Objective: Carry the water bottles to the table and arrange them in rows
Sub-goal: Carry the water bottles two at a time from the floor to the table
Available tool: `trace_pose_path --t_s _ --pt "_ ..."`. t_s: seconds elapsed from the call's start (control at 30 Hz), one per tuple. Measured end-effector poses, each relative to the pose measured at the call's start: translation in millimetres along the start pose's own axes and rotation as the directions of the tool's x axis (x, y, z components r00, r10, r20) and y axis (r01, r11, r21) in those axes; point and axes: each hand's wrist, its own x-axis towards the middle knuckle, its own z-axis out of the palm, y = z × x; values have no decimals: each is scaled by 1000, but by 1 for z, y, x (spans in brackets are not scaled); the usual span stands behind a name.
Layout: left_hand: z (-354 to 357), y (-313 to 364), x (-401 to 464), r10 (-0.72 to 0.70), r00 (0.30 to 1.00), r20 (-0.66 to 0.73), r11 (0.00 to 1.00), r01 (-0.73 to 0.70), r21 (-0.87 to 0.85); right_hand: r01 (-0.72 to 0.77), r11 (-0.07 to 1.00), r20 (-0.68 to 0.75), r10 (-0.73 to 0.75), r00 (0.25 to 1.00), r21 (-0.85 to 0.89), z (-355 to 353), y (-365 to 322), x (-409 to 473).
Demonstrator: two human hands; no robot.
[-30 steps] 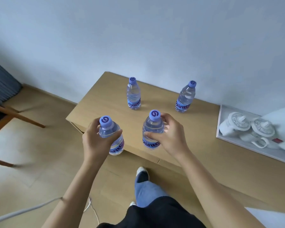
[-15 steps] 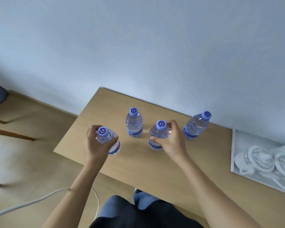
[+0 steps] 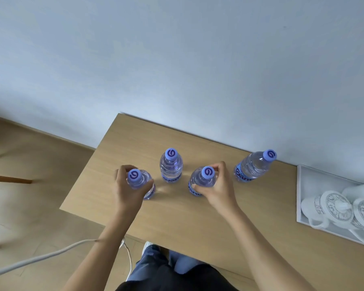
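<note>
Left hand (image 3: pixel 127 191) gripped a clear plastic water bottle with purple cap (image 3: pixel 139 182), fingers curled round its shoulder, bottle on the light wooden table (image 3: pixel 177 217) left of centre. Right hand (image 3: pixel 216 189) held a second identical bottle (image 3: pixel 201 181) at centre, fingers wrapped round it. Two more bottles stood free: one (image 3: pixel 171 165) between the hands, another (image 3: pixel 253 166) at right by the pale wall (image 3: pixel 177 59). White tray (image 3: pixel 298 196) of white cups sat at the right edge.
</note>
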Motion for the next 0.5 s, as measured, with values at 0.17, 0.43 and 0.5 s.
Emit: trace_pose_path --t_s 0.17,0.43,0.5 --pt "-3 -4 2 24 997 77 999 -25 24 -17 1000 -9 17 1000 24 3 1 -2" --pt "-2 -11 1 33 998 61 999 -33 -1 -18 999 -35 20 999 51 6 4 -5" --pt "-1 -10 1 30 998 61 1000 -30 -5 -16 998 -40 18 999 59 7 3 -6"
